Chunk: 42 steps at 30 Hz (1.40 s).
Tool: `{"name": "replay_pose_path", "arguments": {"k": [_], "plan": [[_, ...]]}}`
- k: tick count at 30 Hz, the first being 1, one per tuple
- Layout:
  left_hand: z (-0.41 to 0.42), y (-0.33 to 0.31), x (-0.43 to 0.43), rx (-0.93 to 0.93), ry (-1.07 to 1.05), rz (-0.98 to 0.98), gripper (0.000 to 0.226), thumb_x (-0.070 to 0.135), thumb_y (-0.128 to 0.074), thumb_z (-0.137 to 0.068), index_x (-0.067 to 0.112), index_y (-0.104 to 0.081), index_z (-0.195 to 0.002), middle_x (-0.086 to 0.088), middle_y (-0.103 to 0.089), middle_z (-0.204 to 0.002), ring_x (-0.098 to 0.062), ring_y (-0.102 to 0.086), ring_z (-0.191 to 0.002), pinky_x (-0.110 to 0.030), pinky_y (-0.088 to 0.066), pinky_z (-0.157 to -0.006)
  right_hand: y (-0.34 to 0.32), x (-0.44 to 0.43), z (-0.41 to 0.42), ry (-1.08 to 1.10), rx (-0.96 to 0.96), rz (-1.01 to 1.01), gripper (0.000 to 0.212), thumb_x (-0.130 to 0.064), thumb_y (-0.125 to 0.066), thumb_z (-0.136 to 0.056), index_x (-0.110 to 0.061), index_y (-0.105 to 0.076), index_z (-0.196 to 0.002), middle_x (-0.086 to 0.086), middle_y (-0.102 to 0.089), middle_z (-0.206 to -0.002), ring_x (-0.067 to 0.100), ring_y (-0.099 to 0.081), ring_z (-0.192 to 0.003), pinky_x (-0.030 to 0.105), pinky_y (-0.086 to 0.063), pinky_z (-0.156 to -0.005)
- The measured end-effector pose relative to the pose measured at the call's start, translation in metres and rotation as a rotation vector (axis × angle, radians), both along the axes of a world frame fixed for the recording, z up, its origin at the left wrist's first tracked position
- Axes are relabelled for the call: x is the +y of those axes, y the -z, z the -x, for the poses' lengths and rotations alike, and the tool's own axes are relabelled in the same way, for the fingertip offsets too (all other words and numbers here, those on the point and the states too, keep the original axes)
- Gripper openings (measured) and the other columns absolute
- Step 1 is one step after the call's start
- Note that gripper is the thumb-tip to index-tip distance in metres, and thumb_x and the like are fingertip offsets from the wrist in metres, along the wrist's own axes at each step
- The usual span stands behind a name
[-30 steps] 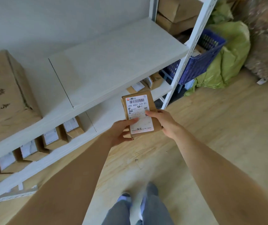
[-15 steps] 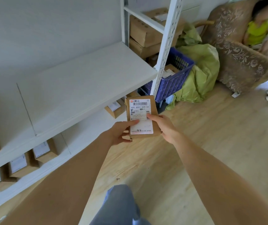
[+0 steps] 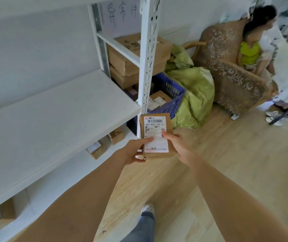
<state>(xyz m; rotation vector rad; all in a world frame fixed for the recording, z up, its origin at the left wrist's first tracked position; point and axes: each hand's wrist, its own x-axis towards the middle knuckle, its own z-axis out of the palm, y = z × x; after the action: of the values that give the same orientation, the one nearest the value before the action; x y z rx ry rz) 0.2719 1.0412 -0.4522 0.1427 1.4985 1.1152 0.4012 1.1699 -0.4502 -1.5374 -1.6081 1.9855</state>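
Nearest: one pale shoe (image 3: 148,208) and a jeans leg on the light wood-grain floor (image 3: 227,163). Above these, two bare forearms converging forward.

Left hand (image 3: 136,151): thumb laid over the label's lower-left part, fingers curled under the near-left corner. Right hand (image 3: 179,147): thumb tip on the label's right side, fingers hidden beneath the right edge.

Held between both, roughly level, face up, out in front over the floor: cardboard parcel (image 3: 170,124). Small flat rectangular box, matt brown board, near corners a little crushed. White shipping label (image 3: 156,145) with barcode over most of the top.

Long axis pointing away from the body, far end in line with the white perforated upright (image 3: 148,49). Equally near to both hands. Left hand on the side toward the smooth white shelf board (image 3: 52,119), off to the left.

Judged: leftward swing needed for a set-down there, left hand leading.

Lower tier: small brown boxes (image 3: 97,149).

Past the upright: blue slatted plastic crate (image 3: 172,95) with labelled parcels, crumpled green bags (image 3: 195,95), floral-patterned armchair (image 3: 235,84) with people seated.
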Motion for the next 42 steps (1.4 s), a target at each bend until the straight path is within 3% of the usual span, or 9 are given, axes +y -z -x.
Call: {"name": "replay_pose_path", "arguments": {"k": [3,11,16,22,25,30,34,38,42], "plan": [[0.007,-0.005,0.055,-0.018,0.012,-0.004,0.036,0.038,-0.076,-0.085,0.018,-0.064,-0.113,-0.004,-0.071,-0.100,-0.024,-0.066,-0.102,-0.049,-0.052,-0.099,-0.007,0.051,0.005,0.036,-0.017,-0.015,0.028,-0.044,-0.078,-0.080,-0.023,-0.061,-0.087,0.004,-0.073,-0.099,0.027,-0.068,-0.104,0.047,-0.048,-0.103],[0.021,-0.014,0.164,-0.017,-0.034,-0.052,0.031,0.036,-0.071,-0.090,0.017,-0.065,-0.114,-0.006,-0.071,-0.104,-0.022,-0.062,-0.102,-0.049,-0.044,-0.106,-0.019,0.162,0.031,0.022,0.000,-0.021,0.081,-0.038,-0.086,-0.060,-0.006,-0.052,-0.126,0.009,-0.071,-0.112,0.026,-0.069,-0.102,0.048,-0.053,-0.098],[0.031,-0.005,0.215,-0.030,-0.140,-0.035,0.041,0.032,-0.075,-0.088,0.012,-0.064,-0.122,-0.012,-0.071,-0.117,-0.024,-0.062,-0.101,-0.045,-0.044,-0.101,-0.010,0.215,0.049,-0.019,0.010,-0.002,0.060,-0.024,-0.080,-0.080,-0.007,-0.048,-0.128,0.009,-0.070,-0.115,0.026,-0.068,-0.105,0.046,-0.051,-0.100],[0.048,0.015,0.291,-0.051,-0.243,-0.029,0.044,0.018,-0.075,-0.087,0.012,-0.059,-0.128,-0.006,-0.071,-0.116,-0.019,-0.066,-0.101,-0.035,-0.052,-0.091,0.011,0.301,0.085,-0.144,0.019,0.020,0.040,-0.022,-0.075,-0.085,-0.012,-0.056,-0.118,0.006,-0.073,-0.106,0.026,-0.069,-0.101,0.044,-0.051,-0.100],[0.058,0.024,0.329,-0.026,-0.342,0.007,0.022,0.017,-0.074,-0.089,0.017,-0.057,-0.103,0.000,-0.069,-0.101,-0.010,-0.064,-0.082,-0.025,-0.052,-0.064,0.028,0.342,0.111,-0.218,0.020,0.030,0.041,-0.021,-0.073,-0.087,-0.013,-0.055,-0.122,0.006,-0.072,-0.110,0.025,-0.069,-0.100,0.041,-0.053,-0.093],[0.087,0.054,0.383,0.012,-0.501,0.109,0.030,0.026,-0.077,-0.087,0.017,-0.049,-0.093,0.004,-0.061,-0.092,-0.013,-0.058,-0.086,-0.035,-0.045,-0.092,0.068,0.400,0.151,-0.279,-0.004,0.059,0.042,-0.025,-0.074,-0.087,-0.013,-0.055,-0.123,0.004,-0.070,-0.113,0.019,-0.066,-0.098,0.034,-0.051,-0.087],[0.110,0.087,0.410,0.074,-0.552,0.187,0.035,0.035,-0.079,-0.084,0.019,-0.058,-0.107,0.003,-0.067,-0.098,-0.013,-0.062,-0.090,-0.032,-0.049,-0.085,0.103,0.426,0.183,-0.337,-0.040,0.077,0.049,-0.029,-0.074,-0.087,-0.012,-0.055,-0.129,0.004,-0.069,-0.117,0.023,-0.066,-0.106,0.044,-0.049,-0.102],[0.123,0.113,0.422,0.115,-0.649,0.285,0.043,0.047,-0.077,-0.082,0.019,-0.057,-0.107,0.001,-0.064,-0.101,-0.020,-0.062,-0.098,-0.039,-0.057,-0.091,0.133,0.440,0.209,-0.363,-0.063,0.114,0.048,-0.035,-0.074,-0.086,-0.013,-0.058,-0.125,0.005,-0.069,-0.116,0.022,-0.065,-0.103,0.036,-0.052,-0.088],[0.137,0.124,0.424,0.049,-0.721,0.333,0.056,0.052,-0.076,-0.081,0.014,-0.053,-0.115,-0.005,-0.060,-0.116,-0.025,-0.059,-0.110,-0.043,-0.058,-0.092,0.147,0.449,0.235,-0.439,-0.077,0.127,0.078,-0.053,-0.080,-0.064,-0.014,-0.058,-0.128,0.003,-0.071,-0.114,0.024,-0.065,-0.107,0.043,-0.050,-0.099]]}}
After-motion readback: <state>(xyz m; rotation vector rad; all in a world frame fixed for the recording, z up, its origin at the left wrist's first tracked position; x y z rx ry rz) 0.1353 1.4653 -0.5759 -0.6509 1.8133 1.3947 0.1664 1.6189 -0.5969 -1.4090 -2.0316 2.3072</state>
